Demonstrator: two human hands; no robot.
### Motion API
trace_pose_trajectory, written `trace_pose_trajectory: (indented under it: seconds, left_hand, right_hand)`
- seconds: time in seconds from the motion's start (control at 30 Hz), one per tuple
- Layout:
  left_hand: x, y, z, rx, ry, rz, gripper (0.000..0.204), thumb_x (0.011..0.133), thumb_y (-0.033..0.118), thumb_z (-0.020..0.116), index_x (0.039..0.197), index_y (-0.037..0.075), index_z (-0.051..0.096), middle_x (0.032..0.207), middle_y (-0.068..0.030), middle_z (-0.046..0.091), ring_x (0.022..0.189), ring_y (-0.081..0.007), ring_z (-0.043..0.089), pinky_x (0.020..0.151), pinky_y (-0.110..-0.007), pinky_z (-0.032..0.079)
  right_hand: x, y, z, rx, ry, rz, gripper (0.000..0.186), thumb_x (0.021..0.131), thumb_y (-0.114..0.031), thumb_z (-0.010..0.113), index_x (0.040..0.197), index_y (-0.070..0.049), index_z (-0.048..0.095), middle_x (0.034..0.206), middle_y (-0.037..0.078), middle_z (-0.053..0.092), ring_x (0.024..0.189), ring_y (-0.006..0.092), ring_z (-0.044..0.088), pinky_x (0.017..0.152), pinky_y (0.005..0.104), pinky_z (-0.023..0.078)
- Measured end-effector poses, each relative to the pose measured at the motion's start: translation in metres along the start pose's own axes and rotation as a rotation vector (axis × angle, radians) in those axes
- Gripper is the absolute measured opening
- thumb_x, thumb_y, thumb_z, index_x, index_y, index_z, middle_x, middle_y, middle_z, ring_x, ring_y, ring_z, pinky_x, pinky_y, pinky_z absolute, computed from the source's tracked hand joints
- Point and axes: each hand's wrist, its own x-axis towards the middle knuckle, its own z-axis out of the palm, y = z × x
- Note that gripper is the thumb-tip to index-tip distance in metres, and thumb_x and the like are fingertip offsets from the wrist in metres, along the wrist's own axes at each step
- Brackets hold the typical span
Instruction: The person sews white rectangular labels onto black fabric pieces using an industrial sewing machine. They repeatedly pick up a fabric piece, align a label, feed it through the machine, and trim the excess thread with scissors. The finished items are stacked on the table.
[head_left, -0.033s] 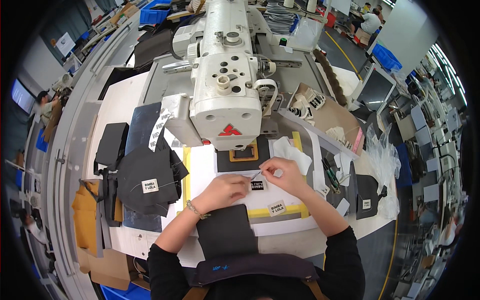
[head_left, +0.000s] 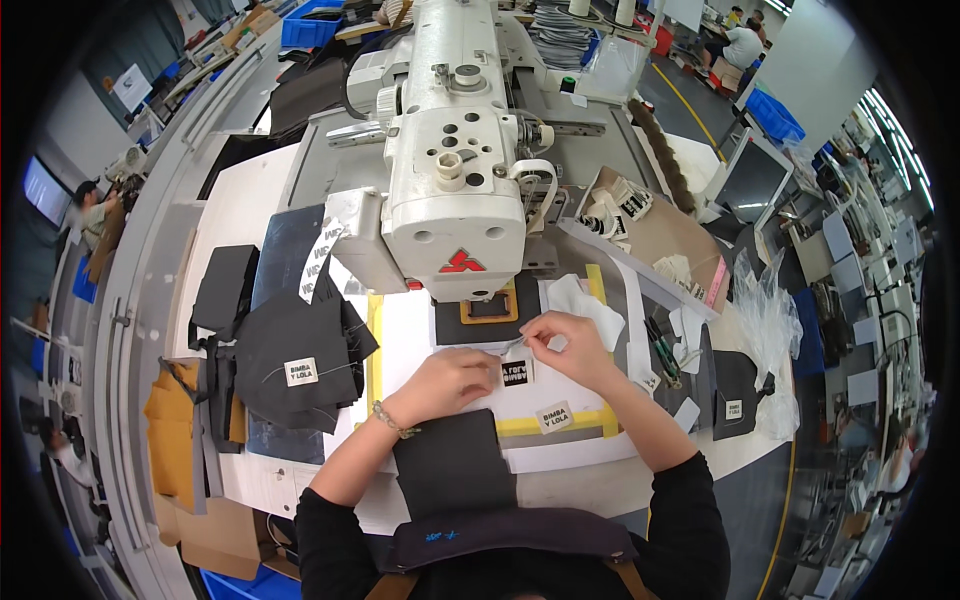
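Observation:
My left hand (head_left: 448, 384), a beaded bracelet at its wrist, has its fingers curled together at the left edge of a small black label (head_left: 514, 373) with pale lettering. What those fingertips hold is too small to make out. My right hand (head_left: 560, 347) pinches a thin pale strip (head_left: 515, 346) just above the label. Both hands are over a white board (head_left: 415, 335) edged with yellow tape. Close beyond them, an orange-yellow frame (head_left: 466, 312) rests on a black piece (head_left: 450, 328) beneath the sewing machine head (head_left: 455, 215). A cream label (head_left: 553, 417) lies nearer me.
A black fabric panel (head_left: 450, 475) lies in front of me. Left of the board are stacked black pieces (head_left: 270, 340) and mustard material (head_left: 170, 435). To the right lie green-handled snips (head_left: 662, 350), a cardboard tray (head_left: 655, 235) of labels and clear plastic (head_left: 765, 330).
More of the black label shows between my hands. My left fingertips have drawn back slightly to the left, and my right hand has shifted very little.

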Motion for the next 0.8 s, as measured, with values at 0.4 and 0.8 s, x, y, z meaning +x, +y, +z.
trace_pose_trajectory:
  seconds: [0.4,0.8]
  left_hand:
    - [0.017,-0.015,0.001,0.208,0.398,-0.105,0.017,0.079,0.005,0.073,0.095,0.006,0.067,0.104,-0.0059,0.067,0.073,-0.0228,0.067,0.065,-0.029,0.056]
    - [0.013,-0.037,0.007,0.720,0.275,0.055,0.021,0.077,0.012,0.068,0.097,0.007,0.067,0.101,-0.0029,0.067,0.086,-0.0143,0.066,0.062,-0.026,0.050]
  right_hand:
    - [0.031,0.022,0.020,0.234,-0.074,-0.047,0.011,0.084,-0.001,0.068,0.094,0.002,0.065,0.097,0.008,0.068,0.086,0.0143,0.067,0.077,0.0263,0.053]
    - [0.051,0.032,0.024,-0.267,-0.052,-0.238,0.011,0.079,-0.006,0.067,0.089,-0.003,0.062,0.101,0.010,0.067,0.086,0.0297,0.066,0.076,0.0368,0.054]
